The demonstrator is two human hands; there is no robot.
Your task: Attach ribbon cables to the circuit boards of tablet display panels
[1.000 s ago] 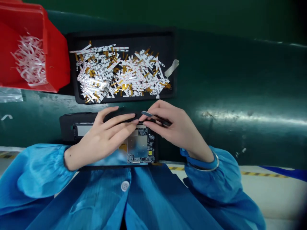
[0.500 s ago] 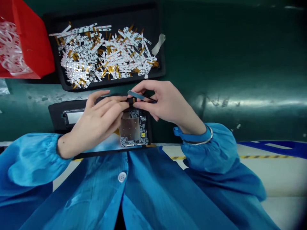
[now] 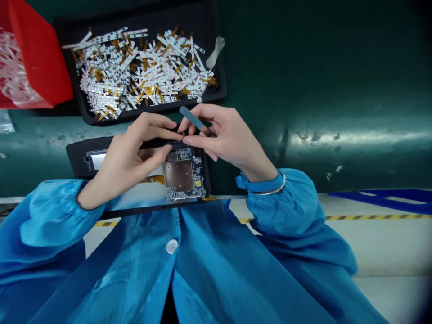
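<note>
The right hand grasps a pair of tweezers between thumb and fingers, with the blue-coated grip angled up and the tips down among the fingers, just above the top edge of a circuit board. A tiny amber piece shows at that spot, too small to identify. The left hand is curved over the board's upper edge, its fingertips close to the right hand's. I cannot tell whether it pinches anything.

The board lies in a black fixture near the front edge of the green bench. It has a square metal shield and a small yellow label, unreadable at this size. An amber flex ribbon lies just left of the board.

Beyond the fixture, toward the bench's far left corner, a black tray holds a heap of white strips with amber tails. A red bin of white scraps stands at its left. A metal bangle circles the right wrist above a blue cuff.
</note>
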